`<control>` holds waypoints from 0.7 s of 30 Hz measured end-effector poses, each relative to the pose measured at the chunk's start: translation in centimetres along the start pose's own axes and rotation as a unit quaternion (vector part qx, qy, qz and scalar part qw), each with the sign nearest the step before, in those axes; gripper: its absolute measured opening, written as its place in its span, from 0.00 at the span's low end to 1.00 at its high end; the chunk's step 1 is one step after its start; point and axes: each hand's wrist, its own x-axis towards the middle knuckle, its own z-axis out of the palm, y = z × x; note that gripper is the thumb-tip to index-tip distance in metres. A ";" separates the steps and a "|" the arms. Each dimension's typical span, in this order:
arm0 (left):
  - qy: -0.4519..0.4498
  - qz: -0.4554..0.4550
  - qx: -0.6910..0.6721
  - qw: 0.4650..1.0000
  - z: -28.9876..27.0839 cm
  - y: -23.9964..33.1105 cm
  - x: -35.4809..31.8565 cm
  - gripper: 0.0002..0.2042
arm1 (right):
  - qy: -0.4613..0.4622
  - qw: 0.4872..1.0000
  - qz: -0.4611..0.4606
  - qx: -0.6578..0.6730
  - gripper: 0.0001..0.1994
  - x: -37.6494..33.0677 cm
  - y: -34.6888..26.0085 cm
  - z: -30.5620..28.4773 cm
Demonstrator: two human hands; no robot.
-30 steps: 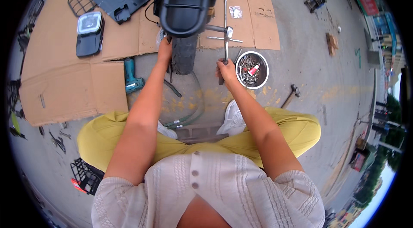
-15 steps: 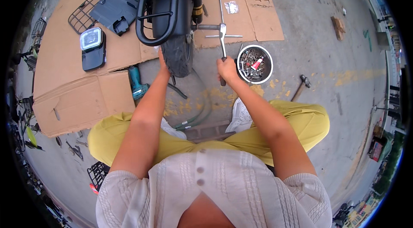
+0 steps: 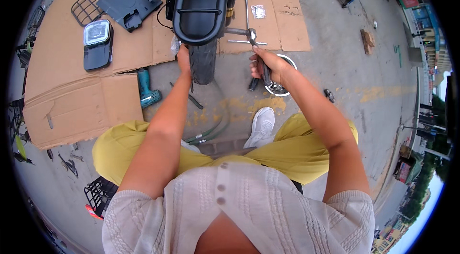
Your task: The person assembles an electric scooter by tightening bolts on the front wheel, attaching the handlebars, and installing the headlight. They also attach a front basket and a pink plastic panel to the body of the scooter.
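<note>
My right hand [image 3: 272, 66] is closed round the dark handle of a ratchet wrench [image 3: 252, 36], its thumb near the head. From that head a metal extension bar [image 3: 235, 30] runs left to the wheel hub area. A black tyre [image 3: 202, 66] stands upright before me under a black tubular guard [image 3: 199, 40]. At the tyre's left side is my left hand [image 3: 183, 60]; its fingers are partly hidden by the wheel, and what they grip does not show. Below my right hand, partly covered, sits a round metal bowl [image 3: 293, 60] of small hardware.
A teal power drill [image 3: 147, 90] lies by the cardboard [image 3: 81, 105]. Further left are a headlight unit [image 3: 98, 36] and a dark plastic panel [image 3: 129, 2]. A sliding T-handle [image 3: 247, 12] lies beyond the wrench. A hammer head [image 3: 329, 95] shows beside my right forearm.
My right hand has moved up toward the ratchet's head, and the handle's near end has swung to the right. The wheel looks straighter. My left hand stays at the tyre.
</note>
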 end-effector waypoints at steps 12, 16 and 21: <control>-0.001 -0.086 -0.224 0.971 -0.3 0.9 -0.4 0.17 | -0.128 0.934 0.004 0.333 0.21 11.4 -0.7 -2.9; 0.009 -0.091 -0.263 0.961 -1.0 4.0 -1.6 0.18 | -0.069 0.950 0.018 0.303 0.19 9.8 -3.4 -0.8; 0.002 -0.082 -0.225 0.971 -1.1 4.4 -2.1 0.18 | -0.004 0.970 -0.019 0.243 0.18 10.1 -3.2 -0.5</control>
